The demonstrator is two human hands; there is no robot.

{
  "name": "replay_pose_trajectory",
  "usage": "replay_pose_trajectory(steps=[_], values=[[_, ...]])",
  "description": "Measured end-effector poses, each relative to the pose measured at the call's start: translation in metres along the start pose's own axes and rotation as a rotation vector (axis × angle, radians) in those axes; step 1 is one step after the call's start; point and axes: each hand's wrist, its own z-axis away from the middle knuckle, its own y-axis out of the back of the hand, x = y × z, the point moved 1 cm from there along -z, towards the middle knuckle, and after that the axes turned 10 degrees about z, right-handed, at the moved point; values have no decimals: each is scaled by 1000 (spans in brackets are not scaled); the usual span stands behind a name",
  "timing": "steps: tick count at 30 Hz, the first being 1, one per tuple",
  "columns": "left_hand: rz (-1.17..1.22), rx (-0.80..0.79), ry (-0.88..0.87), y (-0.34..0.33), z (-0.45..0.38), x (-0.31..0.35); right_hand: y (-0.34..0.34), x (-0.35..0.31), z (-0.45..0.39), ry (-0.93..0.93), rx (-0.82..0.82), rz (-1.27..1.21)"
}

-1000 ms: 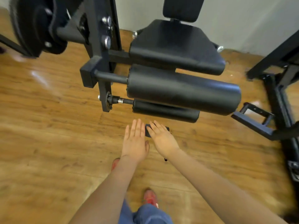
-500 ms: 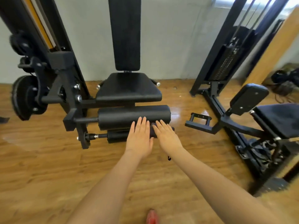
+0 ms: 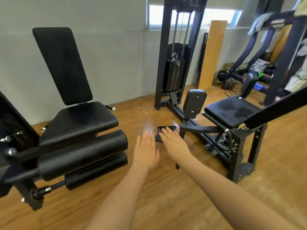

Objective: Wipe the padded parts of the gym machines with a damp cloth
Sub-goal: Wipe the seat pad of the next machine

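Head view has us looking down our two bare forearms, both hands stretched forward over the wooden floor (image 3: 149, 205) between two machines. Our left hand (image 3: 146, 151) is flat, fingers straight and together, holding nothing. Our right hand (image 3: 172, 142) is also extended with straight fingers, and a small dark cloth (image 3: 158, 138) sits under its palm and fingertips, only a corner showing, with what may be a dark loop (image 3: 177, 166) dangling below the wrist; we cannot tell whether the thumb pinches the cloth or the palm merely carries it. That loose hold is our main worry: we judge the cloth could slip and drop onto the floor, picking up grit before it meets any pad. A damp cloth could also drip on the glossy planks and leave a slick patch. The leg-extension machine on our left has a tall flat backrest (image 3: 62, 63), a broad seat pad (image 3: 78, 123) and two cylindrical roller pads (image 3: 83, 155), all in smooth black vinyl, faintly shiny. On our right, a second machine offers a square seat (image 3: 232, 112) with pale smudges and a small upright pad (image 3: 194, 103) on matte steel framing; its protruding bolts could snag the cloth.
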Motion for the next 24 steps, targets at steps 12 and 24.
replay_pose_trajectory(steps=[12,24], values=[[-50,-94,-192,-26,-139,39,-54,111,-49,-234,-84,-12],[-113,-186,-484,-57,-289,85,-99,209,-102,-529,-149,-60]])
